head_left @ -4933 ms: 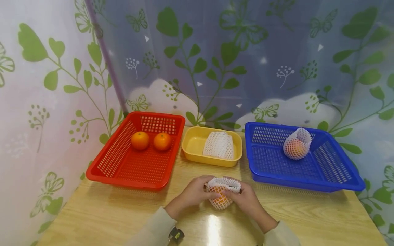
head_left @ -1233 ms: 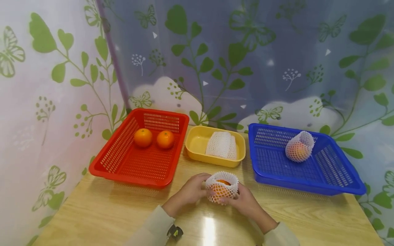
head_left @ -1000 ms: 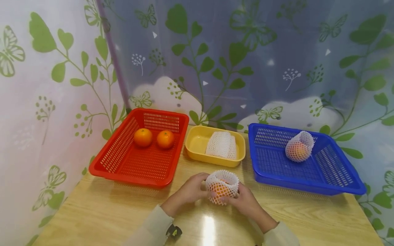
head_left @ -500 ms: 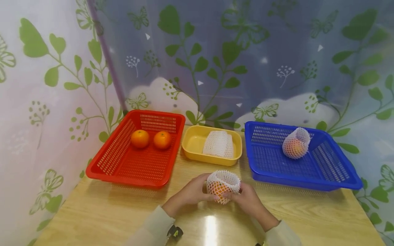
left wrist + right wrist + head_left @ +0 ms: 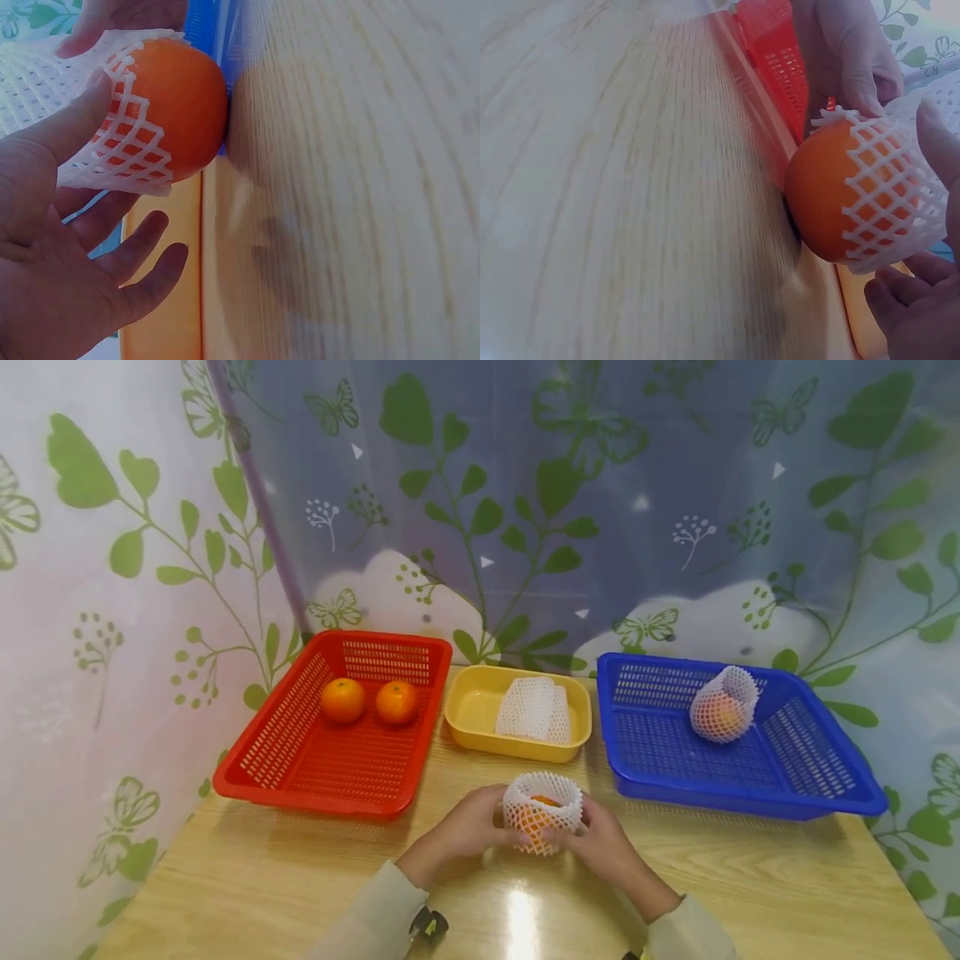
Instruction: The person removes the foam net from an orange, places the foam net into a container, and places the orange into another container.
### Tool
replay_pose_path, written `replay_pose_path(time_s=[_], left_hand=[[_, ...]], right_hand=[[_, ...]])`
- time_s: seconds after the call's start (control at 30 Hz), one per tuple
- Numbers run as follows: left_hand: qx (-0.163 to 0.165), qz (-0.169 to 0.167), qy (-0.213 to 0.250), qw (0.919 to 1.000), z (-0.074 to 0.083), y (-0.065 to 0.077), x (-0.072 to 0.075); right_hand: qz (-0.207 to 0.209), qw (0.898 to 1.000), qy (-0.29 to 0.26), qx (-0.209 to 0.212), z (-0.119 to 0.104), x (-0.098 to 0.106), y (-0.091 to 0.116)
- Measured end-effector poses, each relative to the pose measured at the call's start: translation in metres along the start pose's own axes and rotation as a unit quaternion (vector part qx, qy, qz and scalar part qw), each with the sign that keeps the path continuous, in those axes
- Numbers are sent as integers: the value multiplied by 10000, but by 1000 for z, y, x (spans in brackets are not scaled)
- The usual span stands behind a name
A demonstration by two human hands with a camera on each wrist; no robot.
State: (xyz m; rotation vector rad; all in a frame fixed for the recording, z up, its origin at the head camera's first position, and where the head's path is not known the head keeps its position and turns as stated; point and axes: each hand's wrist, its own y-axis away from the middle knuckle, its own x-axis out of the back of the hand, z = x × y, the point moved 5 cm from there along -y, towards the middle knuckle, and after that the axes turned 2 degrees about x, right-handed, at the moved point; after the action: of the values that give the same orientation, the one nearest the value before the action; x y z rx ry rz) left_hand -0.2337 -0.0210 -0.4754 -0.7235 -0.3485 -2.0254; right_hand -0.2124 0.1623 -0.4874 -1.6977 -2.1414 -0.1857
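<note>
In front of me on the table, an orange (image 5: 191, 112) sits partly inside a white foam fruit net (image 5: 517, 800). The net's mouth gapes upward, and orange skin shows through it in the head view. My left hand (image 5: 471, 823) grips the net from the left, thumb pressed on the mesh, with some fingers spread below it. From the other side, my right hand (image 5: 604, 845) pinches the net between thumb and fingers. The orange's lower part is bare of mesh in both wrist views and is close against the tabletop (image 5: 645, 210).
A red basket (image 5: 315, 803) with two bare oranges (image 5: 342, 701) stands at the left. Behind my hands is a yellow tray (image 5: 517, 747) holding flat foam nets (image 5: 528, 710). To the right, a blue basket (image 5: 750, 803) holds one net-wrapped fruit (image 5: 722, 710). A patterned curtain hangs behind.
The net's top edge, folded and narrow several seconds ago, now stands up as a round opening over the orange. Both hands stay around it, shifting only slightly.
</note>
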Motion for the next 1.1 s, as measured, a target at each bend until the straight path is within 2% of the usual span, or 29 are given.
replay_pose_path(time_s=[0.2,0.37,0.47,0.63,0.9,1.1], left_hand=[[148,149,-491,9986,-2,2,6],[173,246,-574,9979,-4,4,8],[120,258,-515,9983,-6,5,9],[-174,277,-202,9993,-7,7,10],[-444,80,264,9986,-6,2,2],[-470,13,396,9981,-6,-1,-3]], right_hand=[[-255,9994,222,31,-1,-8,-1],[-302,9991,297,18,-2,-11,0],[-242,9991,356,38,-3,-12,0],[-148,9995,297,1,-3,-13,1],[-100,9992,369,-86,0,-9,3],[22,9992,387,-1,-1,-4,2]])
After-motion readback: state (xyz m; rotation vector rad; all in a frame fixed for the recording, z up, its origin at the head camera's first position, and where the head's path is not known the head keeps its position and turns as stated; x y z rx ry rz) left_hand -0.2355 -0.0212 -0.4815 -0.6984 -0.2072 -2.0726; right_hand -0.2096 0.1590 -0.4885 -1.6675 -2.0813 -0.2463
